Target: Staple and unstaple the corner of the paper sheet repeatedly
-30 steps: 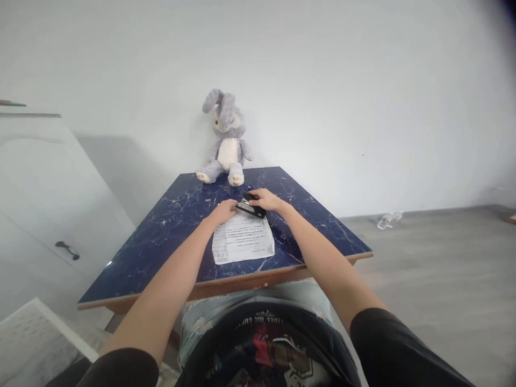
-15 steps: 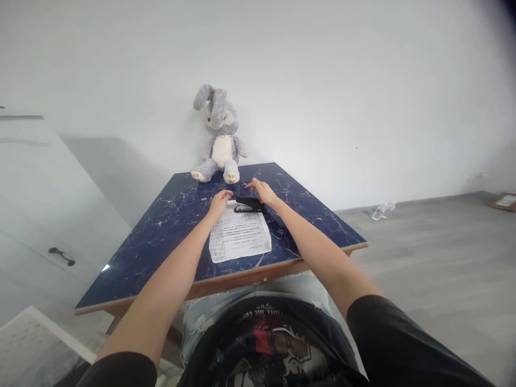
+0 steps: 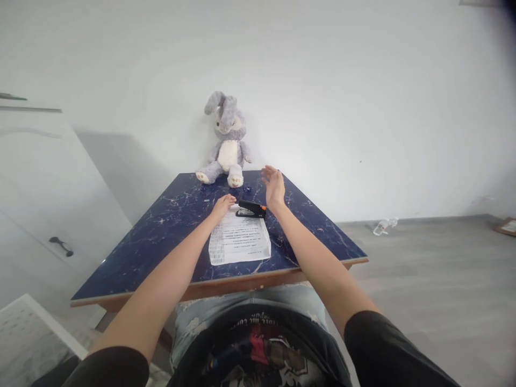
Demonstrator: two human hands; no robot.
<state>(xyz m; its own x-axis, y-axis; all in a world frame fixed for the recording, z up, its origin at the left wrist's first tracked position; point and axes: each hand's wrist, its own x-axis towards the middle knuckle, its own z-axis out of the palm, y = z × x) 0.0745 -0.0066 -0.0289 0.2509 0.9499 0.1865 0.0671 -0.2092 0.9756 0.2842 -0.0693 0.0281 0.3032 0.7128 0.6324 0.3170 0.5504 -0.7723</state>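
Observation:
A printed sheet of paper lies on the dark blue marbled table. A black stapler with an orange tip rests on the paper's far edge. My left hand lies flat on the paper's far left corner, fingers stretched out, just left of the stapler. My right hand is raised above the table to the right of the stapler, fingers spread and holding nothing.
A grey plush rabbit sits at the table's far edge against the white wall. A white cabinet with a dark handle stands on the left. A clear plastic bottle lies on the grey floor at the right.
My right hand has let go of the stapler and lifted up and away to the right. The stapler stays on the paper. My left hand has kept its place.

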